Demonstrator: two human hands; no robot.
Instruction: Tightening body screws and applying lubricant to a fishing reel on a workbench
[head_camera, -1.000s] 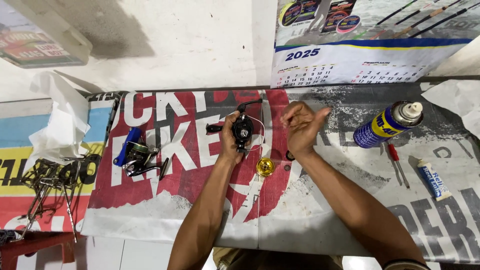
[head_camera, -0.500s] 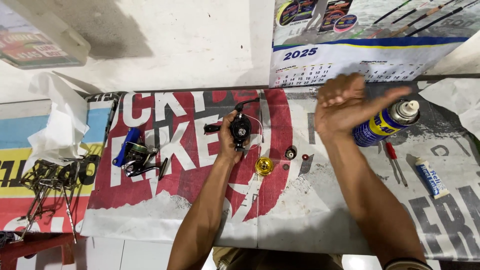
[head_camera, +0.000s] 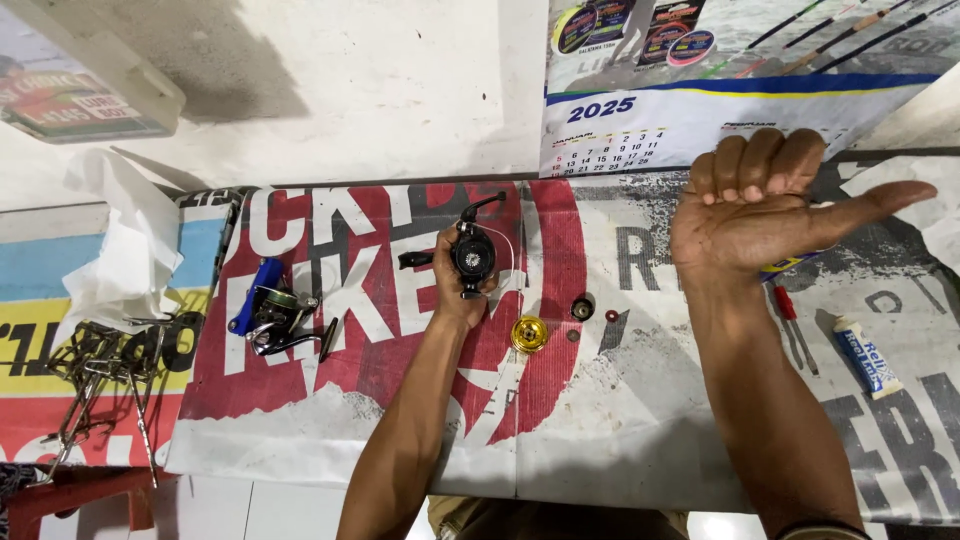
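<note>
My left hand (head_camera: 455, 290) grips a small black fishing reel (head_camera: 472, 252) with its handle pointing up, held just above the red-and-white printed sheet (head_camera: 330, 390) covering the table. A thin line loops off the reel's right side. My right hand (head_camera: 762, 205) is raised to the right, palm toward the camera, fingers curled and thumb stretched out, with nothing in it. It hides most of a blue-and-yellow spray can (head_camera: 788, 266). A gold spool (head_camera: 528, 333), a small black round part (head_camera: 582, 308) and a tiny red washer (head_camera: 611, 315) lie between my arms.
A blue spinning reel (head_camera: 272, 312) lies left of centre. White tissue (head_camera: 125, 250) and a pile of metal tools (head_camera: 100, 360) are at far left. A red screwdriver (head_camera: 786, 304) and a grease tube (head_camera: 866, 356) lie at right. A calendar (head_camera: 690, 110) hangs behind.
My right hand left the spot beside the reel, swung right and up over the spray can, and turned palm up. My left hand kept holding the reel in place.
</note>
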